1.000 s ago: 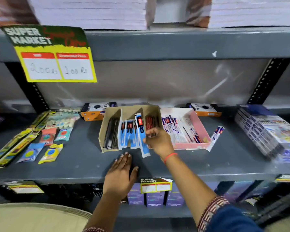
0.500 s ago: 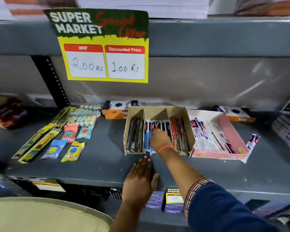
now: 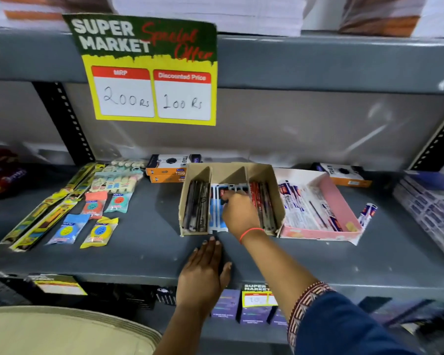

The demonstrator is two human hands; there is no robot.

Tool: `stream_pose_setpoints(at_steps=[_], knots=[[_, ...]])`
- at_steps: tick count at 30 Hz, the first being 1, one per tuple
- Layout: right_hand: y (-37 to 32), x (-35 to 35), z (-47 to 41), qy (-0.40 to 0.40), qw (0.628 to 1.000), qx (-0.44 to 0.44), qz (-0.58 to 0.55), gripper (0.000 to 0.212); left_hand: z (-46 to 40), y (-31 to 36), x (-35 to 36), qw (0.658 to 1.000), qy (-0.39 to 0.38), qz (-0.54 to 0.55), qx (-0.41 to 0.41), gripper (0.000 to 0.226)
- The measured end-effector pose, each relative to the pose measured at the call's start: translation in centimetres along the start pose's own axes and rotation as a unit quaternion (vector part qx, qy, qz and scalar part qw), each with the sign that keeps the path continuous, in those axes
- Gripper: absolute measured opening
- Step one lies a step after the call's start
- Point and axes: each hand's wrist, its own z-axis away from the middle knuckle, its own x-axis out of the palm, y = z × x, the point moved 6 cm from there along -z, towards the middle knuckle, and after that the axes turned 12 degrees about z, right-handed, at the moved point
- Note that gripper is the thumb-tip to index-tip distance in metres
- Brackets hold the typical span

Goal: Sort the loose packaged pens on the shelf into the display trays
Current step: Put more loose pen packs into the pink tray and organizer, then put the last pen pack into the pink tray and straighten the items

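Observation:
A brown cardboard display tray (image 3: 267,172) with three compartments stands in the middle of the grey shelf (image 3: 144,254). Dark pens fill its left compartment, blue-and-white pen packs (image 3: 215,213) lie in the middle one, and red pens (image 3: 263,203) sit in the right one. My right hand (image 3: 239,213) rests inside the middle compartment with its fingers curled on the blue packs. My left hand (image 3: 203,272) lies flat on the shelf just in front of the tray, holding nothing. A pink tray (image 3: 341,201) to the right holds several white pen packs. One loose pack (image 3: 368,213) leans against its right side.
Yellow-green long packs (image 3: 44,216) and small blue, orange and yellow packets (image 3: 98,231) lie on the left of the shelf. Orange boxes (image 3: 169,171) stand at the back. Stacked packs (image 3: 431,206) fill the right end. A price sign (image 3: 151,73) hangs from the shelf above.
The blue packs that stood up in my right hand now lie flat in the middle compartment, with the hand pressed on them. My view has shifted left. My left hand stays flat on the shelf.

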Motion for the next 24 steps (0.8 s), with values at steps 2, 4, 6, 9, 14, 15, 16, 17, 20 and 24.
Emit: stream_pose_setpoints(at_steps=[2, 4, 6, 9, 14, 15, 16, 17, 20, 24], knots=[[1.0, -1.7, 0.9, 0.037, 0.999, -0.003, -0.029, 0.039, 0.1, 0.1, 0.1, 1.000, -0.006, 0.003, -0.011, 0.060], [2.8, -3.4, 1.6, 0.076, 0.996, 0.012, -0.049, 0.037, 0.2, 0.2, 0.1, 1.000, -0.003, -0.003, -0.018, 0.065], [5.1, -5.0, 2.3, 0.123, 0.989, 0.035, -0.077, 0.034, 0.2, 0.4, 0.6, 0.998, -0.037, -0.028, -0.033, 0.075], [9.5, -6.8, 3.3, 0.191, 0.971, 0.092, -0.109, 0.033, -0.2, 1.5, 1.6, 0.994, -0.077, -0.057, -0.057, 0.084], [17.4, -9.5, 5.5, 0.304, 0.916, 0.218, -0.143, 0.030, -0.6, 6.1, 4.0, 0.994, -0.102, -0.037, -0.030, 0.093], [19.1, -9.9, 6.0, 0.317, 0.902, 0.251, -0.153, 0.029, -0.6, 7.0, 4.4, 0.994, -0.103, -0.040, -0.018, 0.094], [20.9, -10.2, 6.5, 0.324, 0.888, 0.283, -0.162, 0.028, -0.8, 8.0, 4.8, 0.993, -0.109, -0.049, -0.004, 0.094], [22.5, -10.4, 7.0, 0.326, 0.878, 0.310, -0.166, 0.026, -0.9, 8.9, 5.2, 0.991, -0.119, -0.058, 0.009, 0.091], [26.5, -10.2, 7.8, 0.294, 0.869, 0.368, -0.152, 0.021, -1.8, 11.1, 6.6, 0.985, -0.160, -0.062, 0.030, 0.071], [29.2, -8.5, 6.6, 0.135, 0.907, 0.385, -0.106, 0.029, -2.2, 13.1, 8.0, 0.983, -0.164, -0.053, 0.059, 0.100]])
